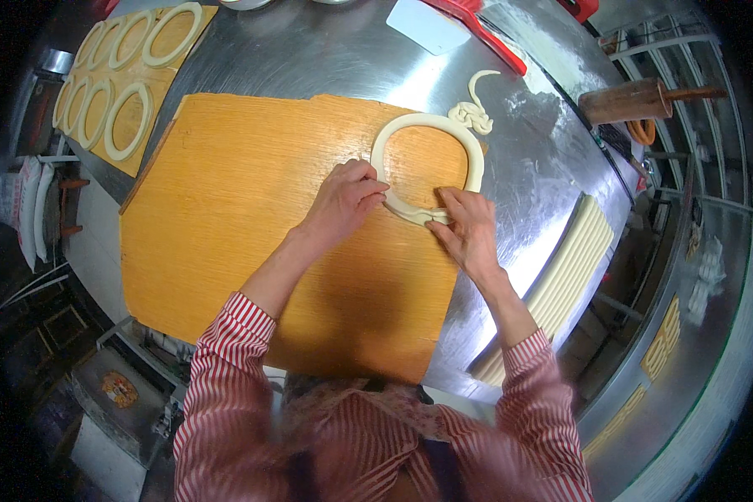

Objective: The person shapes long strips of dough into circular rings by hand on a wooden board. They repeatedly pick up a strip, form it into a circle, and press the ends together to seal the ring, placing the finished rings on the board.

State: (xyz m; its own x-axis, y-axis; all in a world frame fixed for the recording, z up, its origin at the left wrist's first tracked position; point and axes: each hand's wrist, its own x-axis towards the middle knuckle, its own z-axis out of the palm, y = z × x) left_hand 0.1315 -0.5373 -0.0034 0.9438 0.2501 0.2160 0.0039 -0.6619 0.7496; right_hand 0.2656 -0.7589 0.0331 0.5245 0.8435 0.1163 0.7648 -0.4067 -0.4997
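OK, both hands are on one dough ring [427, 120], which lies at the upper right of the big wooden board [226, 209], by the board's right edge. Hands are apart from each other, with a short stretch of the ring's lower arc between them.

Left hand [345, 192]: forearm angles up and right from the lower left, back of hand facing up, fingers curled and bunched. Fingertips touch the ring's lower-left side; can't tell if dough is pinched between them.

Right hand [470, 224]: forearm angles up and left from the lower right, wrist bent slightly. Thumb and fingers straddle the ring at its lower right, clamped on the dough. Surface there looks creased and uneven; the upper arc is smooth.

Both striped sleeves [238, 330] end above the wrists.

Around: coiled dough scrap [471, 117] just beyond the ring, parallel dough strips [560, 284] right of the board, rolling pin [623, 102] at far upper right.
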